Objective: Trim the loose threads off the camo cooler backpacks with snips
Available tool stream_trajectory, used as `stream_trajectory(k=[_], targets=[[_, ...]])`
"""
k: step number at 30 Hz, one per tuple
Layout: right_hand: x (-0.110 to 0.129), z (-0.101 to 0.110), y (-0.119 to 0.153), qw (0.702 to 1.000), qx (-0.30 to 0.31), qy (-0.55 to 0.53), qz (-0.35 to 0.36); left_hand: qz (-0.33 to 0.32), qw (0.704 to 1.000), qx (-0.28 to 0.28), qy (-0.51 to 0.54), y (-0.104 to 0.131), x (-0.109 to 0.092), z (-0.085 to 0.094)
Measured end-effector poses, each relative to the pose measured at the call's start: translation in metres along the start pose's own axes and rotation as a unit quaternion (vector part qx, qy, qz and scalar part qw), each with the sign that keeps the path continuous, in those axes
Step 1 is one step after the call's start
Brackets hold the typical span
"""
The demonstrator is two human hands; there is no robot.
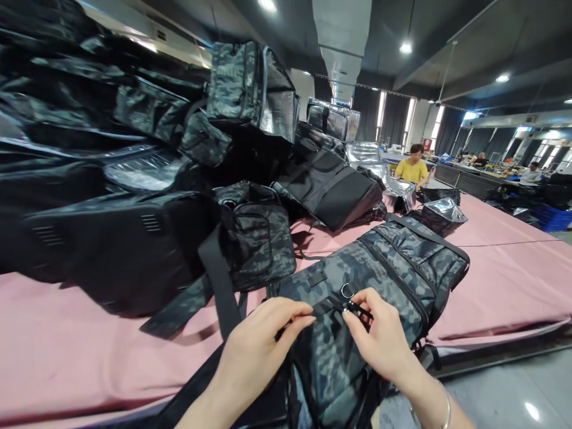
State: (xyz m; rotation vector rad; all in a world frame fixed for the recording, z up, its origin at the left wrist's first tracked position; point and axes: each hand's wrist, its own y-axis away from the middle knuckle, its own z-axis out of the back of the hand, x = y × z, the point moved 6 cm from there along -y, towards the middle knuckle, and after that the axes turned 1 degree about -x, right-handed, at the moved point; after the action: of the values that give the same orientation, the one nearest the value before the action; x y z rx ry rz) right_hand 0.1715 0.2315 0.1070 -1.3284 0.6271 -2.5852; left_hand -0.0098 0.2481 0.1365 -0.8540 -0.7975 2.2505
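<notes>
A camouflage-print bag [388,277] lies at the near edge of the desk [509,256], its lower part reaching across that edge. The left hand [257,336] has its grip closed, thumb and forefinger pinching a flat webbing strap [325,306] on the bag; the right hand [382,336] has its grip pressed together on a small black clip [358,313], just beside a metal D-ring [347,284]. The bag is probably light for its bulk and soft, with a shell that yields over somewhat stiffer walls; nothing on it looks fragile, though the smooth clip may slip between fingertips. Webbing and seamed edges likely give the surest hold (loose panels would merely fold). Slightly rumpled pink sheeting covers the desk. A heap of dark bags [111,244] rises along its left side, with silver-lined bags [279,113] higher up and toward the far edge. The room is a large workshop: 1 person in yellow [411,171] beyond the far edge, ceiling lamps [406,47], dark curtains [395,116], and, past the right edge, blue crates [556,218].
</notes>
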Motion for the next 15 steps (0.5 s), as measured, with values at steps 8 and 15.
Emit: stream_trajectory(k=[8,15], targets=[[-0.001,0.004,0.004,1.0,-0.001,-0.004,-0.005,0.024,0.986,0.132,-0.099,-0.012,-0.004,-0.028],[-0.003,0.007,0.006,0.999,-0.006,-0.047,-0.006,0.144,0.978,0.097,0.117,-0.014,0.022,-0.009]])
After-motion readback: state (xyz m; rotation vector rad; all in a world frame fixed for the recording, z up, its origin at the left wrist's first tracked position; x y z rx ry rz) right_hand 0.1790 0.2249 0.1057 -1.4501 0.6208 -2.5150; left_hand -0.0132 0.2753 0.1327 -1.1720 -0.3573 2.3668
